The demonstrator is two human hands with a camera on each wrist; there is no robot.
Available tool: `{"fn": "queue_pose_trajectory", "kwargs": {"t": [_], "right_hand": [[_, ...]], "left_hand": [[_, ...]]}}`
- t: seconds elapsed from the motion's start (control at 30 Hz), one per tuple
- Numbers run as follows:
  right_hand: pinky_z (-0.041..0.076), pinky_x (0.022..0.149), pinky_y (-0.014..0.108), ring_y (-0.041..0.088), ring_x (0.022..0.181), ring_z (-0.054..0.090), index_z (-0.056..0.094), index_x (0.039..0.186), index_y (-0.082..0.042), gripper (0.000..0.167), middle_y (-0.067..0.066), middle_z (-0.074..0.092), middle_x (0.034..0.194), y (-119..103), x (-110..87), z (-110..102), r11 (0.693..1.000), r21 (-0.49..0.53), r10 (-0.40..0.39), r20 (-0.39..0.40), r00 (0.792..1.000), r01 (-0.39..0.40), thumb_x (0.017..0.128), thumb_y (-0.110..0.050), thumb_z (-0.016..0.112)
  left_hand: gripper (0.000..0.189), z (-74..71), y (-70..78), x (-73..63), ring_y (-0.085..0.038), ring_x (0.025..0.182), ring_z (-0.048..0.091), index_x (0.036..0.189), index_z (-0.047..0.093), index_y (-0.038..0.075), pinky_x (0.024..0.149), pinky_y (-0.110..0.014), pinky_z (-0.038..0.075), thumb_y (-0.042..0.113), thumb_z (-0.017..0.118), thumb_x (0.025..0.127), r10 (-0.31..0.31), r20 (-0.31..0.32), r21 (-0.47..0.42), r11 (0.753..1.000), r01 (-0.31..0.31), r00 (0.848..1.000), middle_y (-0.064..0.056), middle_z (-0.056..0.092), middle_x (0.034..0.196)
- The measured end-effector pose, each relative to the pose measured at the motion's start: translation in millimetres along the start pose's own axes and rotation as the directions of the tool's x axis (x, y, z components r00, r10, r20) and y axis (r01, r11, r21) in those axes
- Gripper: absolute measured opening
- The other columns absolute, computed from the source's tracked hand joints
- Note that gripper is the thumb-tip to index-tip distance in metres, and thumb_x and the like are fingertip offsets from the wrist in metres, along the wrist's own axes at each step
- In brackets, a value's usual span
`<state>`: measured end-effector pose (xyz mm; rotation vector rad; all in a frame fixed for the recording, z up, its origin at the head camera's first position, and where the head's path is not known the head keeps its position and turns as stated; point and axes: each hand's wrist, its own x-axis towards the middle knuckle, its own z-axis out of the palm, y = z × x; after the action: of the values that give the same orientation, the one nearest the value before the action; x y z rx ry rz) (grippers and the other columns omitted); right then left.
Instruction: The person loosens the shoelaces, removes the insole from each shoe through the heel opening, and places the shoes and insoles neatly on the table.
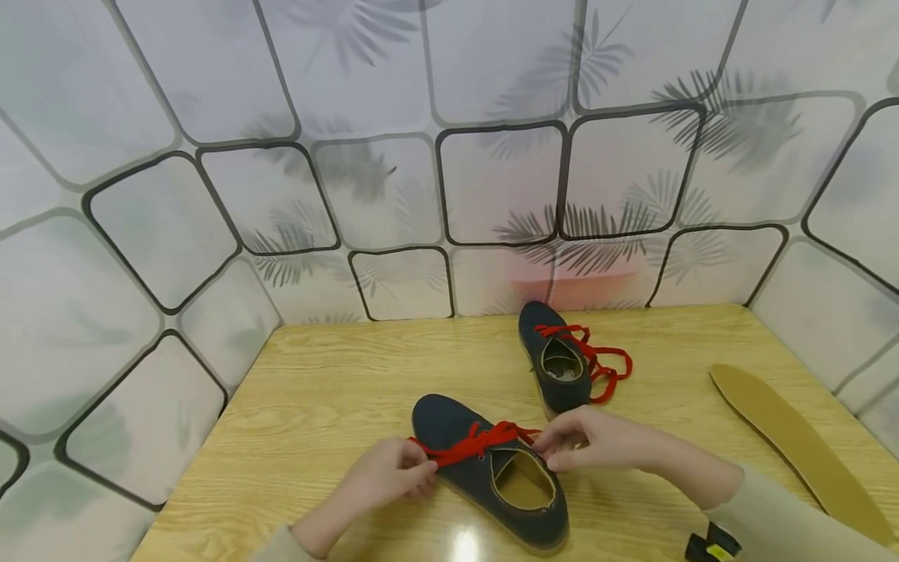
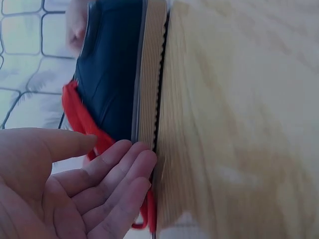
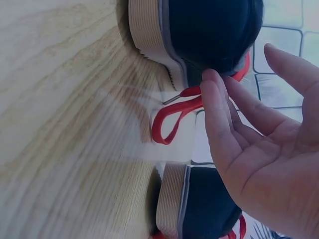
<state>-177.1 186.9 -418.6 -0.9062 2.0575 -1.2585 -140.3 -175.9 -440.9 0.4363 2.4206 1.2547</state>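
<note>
1. Left hand [image 1: 390, 472] pinches a flat red fabric shoelace [image 1: 469, 448]; right hand [image 1: 597, 439], grip unclear.
2. Low navy fabric shoe [image 1: 479, 478] lies between, at six o'clock.
3. Likely step: tying; next probably needs even tension.

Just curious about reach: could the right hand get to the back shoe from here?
Probably yes. The right hand is beside the near shoe, and the back shoe sits just past that hand, with nothing visible between them.
</note>
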Motion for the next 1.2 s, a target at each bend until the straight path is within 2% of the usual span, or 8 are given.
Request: {"fn": "queue_pose_trajectory", "kwargs": {"t": [0.13, 0.3, 0.43, 0.57, 0.73, 0.83, 1.0, 1.2], "right_hand": [[0.061, 0.081, 0.02, 0.002, 0.094, 0.069, 0.071, 0.128, 0.005, 0.035, 0.007, 0.076, 0.107, 0, -9.9, 3, 1.0, 0.022, -0.003, -0.013, 1.0, 0.003, 0.1, -0.017, 0.075], [0.063, 0.081, 0.021, 0.003, 0.093, 0.071, 0.068, 0.132, 0.007, 0.044, 0.007, 0.074, 0.11, -1, -18.8, 10, 0.999, 0.048, 0.019, -0.045, 0.999, -0.017, 0.095, -0.014, 0.081], [0.064, 0.08, 0.022, 0.004, 0.092, 0.071, 0.067, 0.132, 0.007, 0.049, 0.004, 0.073, 0.11, -2, -22.0, 17, 0.999, 0.034, 0.022, -0.073, 0.997, -0.019, 0.092, -0.013, 0.084], [0.064, 0.078, 0.022, 0.003, 0.09, 0.07, 0.065, 0.132, 0.008, 0.053, 0.002, 0.072, 0.108, -1, -24.1, 26, 1.0, 0.009, 0.02, -0.109, 0.994, -0.019, 0.088, -0.013, 0.087], [0.064, 0.076, 0.023, 0.003, 0.09, 0.07, 0.064, 0.133, 0.008, 0.056, 0.001, 0.071, 0.108, 0, -25.9, 33, 1.0, 0.003, 0.029, -0.131, 0.991, -0.029, 0.087, -0.013, 0.088], [0.063, 0.076, 0.023, 0.002, 0.089, 0.069, 0.062, 0.134, 0.009, 0.06, 0.001, 0.07, 0.108, 0, -26.3, 35, 1.0, -0.003, 0.027, -0.133, 0.991, -0.027, 0.086, -0.013, 0.089], [0.063, 0.076, 0.023, 0.002, 0.089, 0.068, 0.061, 0.136, 0.008, 0.063, 0.0, 0.069, 0.106, 1, -27.0, 40, 0.999, -0.007, 0.032, -0.153, 0.988, -0.033, 0.085, -0.015, 0.091], [0.064, 0.076, 0.023, 0.001, 0.088, 0.068, 0.063, 0.133, 0.007, 0.06, 0.0, 0.07, 0.104, 4, -26.2, 43, 1.0, -0.007, 0.017, -0.187, 0.982, -0.019, 0.084, -0.015, 0.091]], "left_hand": [[0.02, -16.7, -6.5, 0.6, -0.013, 0.065, 0.07, 0.089, 0.078, 0.003, 0.058, -0.023, 0.058, 0.016, 0.07, 0.102, -0.023, -0.033, 0.026, 0.999, 0.024, 0.999, -0.007, 0.079, 0.078], [0.019, -35.7, -9.6, 6.1, -0.015, 0.066, 0.068, 0.092, 0.077, 0.003, 0.058, -0.024, 0.055, 0.016, 0.069, 0.102, -0.037, -0.124, 0.106, 0.993, 0.05, 0.992, -0.005, 0.076, 0.077], [0.017, -43.4, -9.8, 12.6, -0.017, 0.068, 0.069, 0.105, 0.074, -0.001, 0.062, -0.03, 0.06, 0.015, 0.068, 0.104, -0.08, -0.186, 0.082, 0.992, 0.097, 0.979, -0.008, 0.075, 0.084], [0.018, -44.8, -11.8, 21.2, -0.018, 0.07, 0.07, 0.113, 0.072, -0.003, 0.066, -0.034, 0.063, 0.012, 0.069, 0.103, -0.121, -0.23, 0.035, 0.991, 0.132, 0.966, -0.01, 0.074, 0.087], [0.021, -41.9, -12.8, 32.2, -0.017, 0.069, 0.07, 0.115, 0.073, -0.001, 0.064, -0.031, 0.061, 0.016, 0.071, 0.102, -0.165, -0.277, 0.029, 0.983, 0.18, 0.946, -0.01, 0.074, 0.089], [0.024, -40.1, -13.0, 37.9, -0.016, 0.07, 0.07, 0.118, 0.072, -0.001, 0.064, -0.031, 0.061, 0.017, 0.072, 0.102, -0.178, -0.286, 0.017, 0.981, 0.191, 0.941, -0.01, 0.074, 0.094], [0.027, -37.9, -14.4, 45.3, -0.016, 0.07, 0.071, 0.121, 0.071, -0.004, 0.063, -0.03, 0.062, 0.015, 0.074, 0.101, -0.177, -0.268, -0.02, 0.984, 0.178, 0.947, -0.013, 0.072, 0.097], [0.027, -36.6, -16.9, 50.8, -0.014, 0.071, 0.072, 0.119, 0.072, -0.005, 0.063, -0.028, 0.062, 0.013, 0.076, 0.099, -0.141, -0.249, 0.007, 0.989, 0.147, 0.958, -0.013, 0.074, 0.092]]}}
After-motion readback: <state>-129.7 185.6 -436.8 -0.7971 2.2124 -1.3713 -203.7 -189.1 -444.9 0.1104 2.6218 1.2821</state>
